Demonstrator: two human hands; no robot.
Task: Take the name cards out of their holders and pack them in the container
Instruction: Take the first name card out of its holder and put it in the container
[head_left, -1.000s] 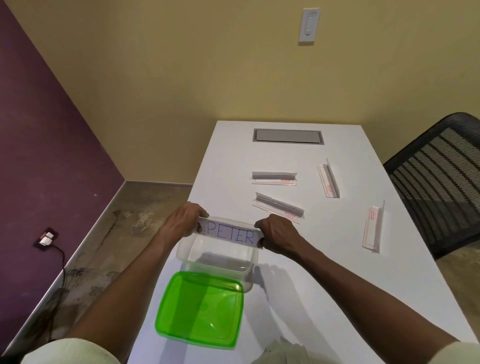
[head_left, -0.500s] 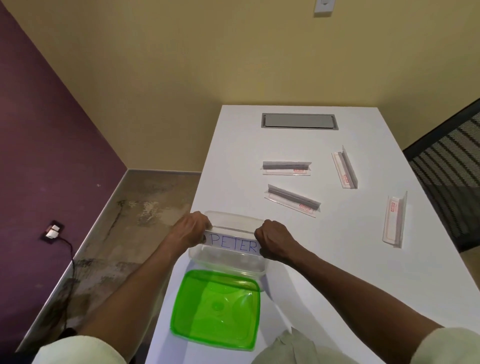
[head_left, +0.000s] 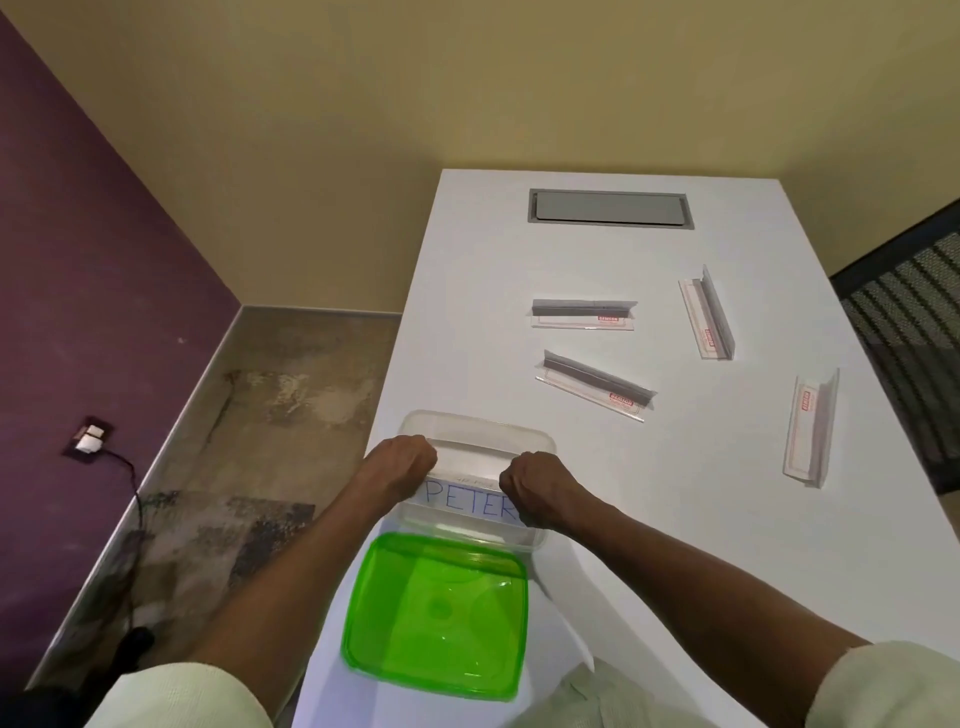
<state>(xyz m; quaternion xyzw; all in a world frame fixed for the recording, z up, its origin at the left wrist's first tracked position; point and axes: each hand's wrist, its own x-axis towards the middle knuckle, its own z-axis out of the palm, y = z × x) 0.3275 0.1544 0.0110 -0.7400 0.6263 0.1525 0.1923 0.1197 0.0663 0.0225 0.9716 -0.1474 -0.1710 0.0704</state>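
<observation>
Since a second ago the PETER card has dropped into the container, left hand and right hand pinching its ends; thin, light, bendy paper, best held by the edges.

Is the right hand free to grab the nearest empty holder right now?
Probably not yet: the right hand grips the PETER card over the container. The holder lies unobstructed beyond.

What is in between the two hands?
The head view shows the PETER name card stretched between the left hand and right hand, over the clear container.
</observation>
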